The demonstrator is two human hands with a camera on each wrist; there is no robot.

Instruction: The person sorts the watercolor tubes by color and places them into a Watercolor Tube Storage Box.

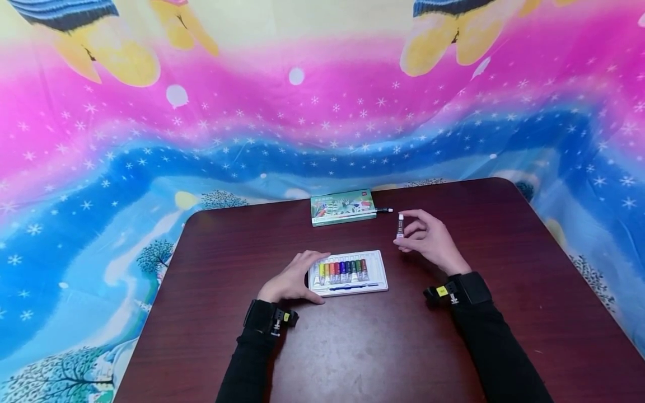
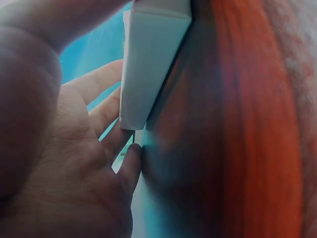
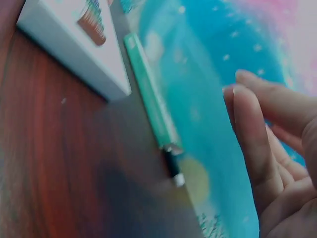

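My left hand (image 1: 288, 278) grips the left end of a white plastic tray (image 1: 377, 270), thumb at the near edge and fingers at the far edge. Inside the tray stands a row of coloured paint tubes (image 1: 344, 271), yellow through red, blue and green to brown. A thin blue paintbrush (image 1: 353, 287) lies along the tray's front. Right of the tray and above the table, my right hand (image 1: 434, 242) pinches a small dark paint tube (image 1: 400, 228) upright between thumb and fingertips, white cap up. In the right wrist view that tube is hidden behind the fingers (image 3: 247, 124).
Behind the tray, a green illustrated box (image 1: 342, 215) lies near the table's back edge. A small dark tube with a white cap (image 1: 384, 210) lies at the box's right end. A printed cloth (image 1: 312, 123) hangs behind the dark red table (image 1: 342, 347).
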